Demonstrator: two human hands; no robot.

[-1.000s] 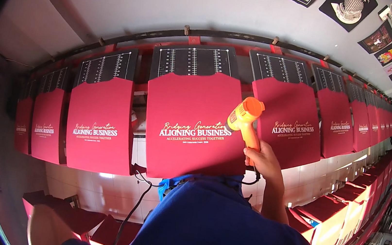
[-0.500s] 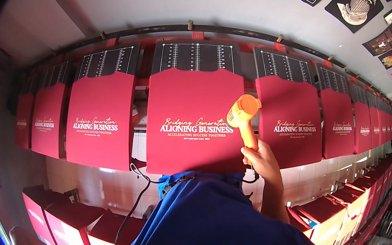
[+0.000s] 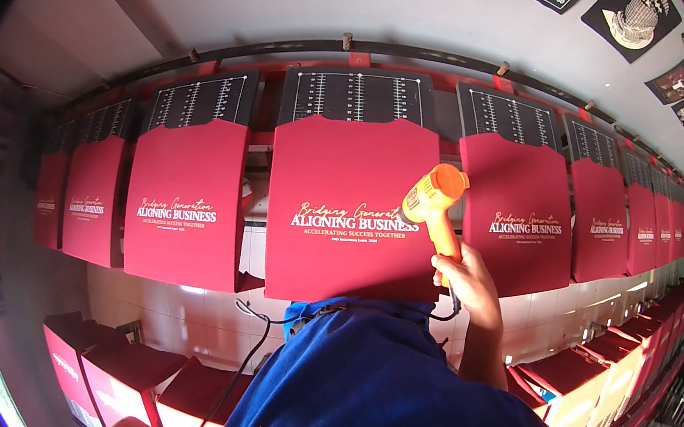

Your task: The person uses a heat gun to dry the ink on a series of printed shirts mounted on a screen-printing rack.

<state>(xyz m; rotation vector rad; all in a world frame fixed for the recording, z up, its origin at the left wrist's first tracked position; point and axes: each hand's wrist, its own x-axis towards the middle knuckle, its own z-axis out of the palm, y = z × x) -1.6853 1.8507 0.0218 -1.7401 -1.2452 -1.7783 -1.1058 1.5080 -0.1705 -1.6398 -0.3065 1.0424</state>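
Handheld orange heat gun above a row of printed shirts, seen from the wearer's head. The right hand [image 3: 474, 285] grips the heat gun [image 3: 440, 193] by its handle, the fingers [image 3: 450, 267] wrapped around it; the left hand lies outside the view, so the state of its fingers cannot be told. The gun's barrel overlaps the right border of the central red shirt [image 3: 334, 277], its dark end beside the white and yellow lettering; clearance between the two cannot be judged. The shirt covers the lower part of a black platen [image 3: 357, 100], whose ruled upper end projects beyond the neckline. Toward the left shirt [image 3: 180, 249] an open gap runs down to the tiled floor [image 3: 152, 297]; toward the right shirt [image 3: 516, 256] the gap is narrow and partly hidden by the gun. The near edge of the central shirt lies close against the wearer's blue shirt [image 3: 356, 377], leaving little room there. A black cord [image 3: 458, 303] curves from the handle toward the waist. Beyond the platens, a dark rail [image 3: 413, 52] bounds the row along the wall [image 3: 316, 5]; a second row of red shirts [image 3: 566, 371] stands across the aisle, lower right.
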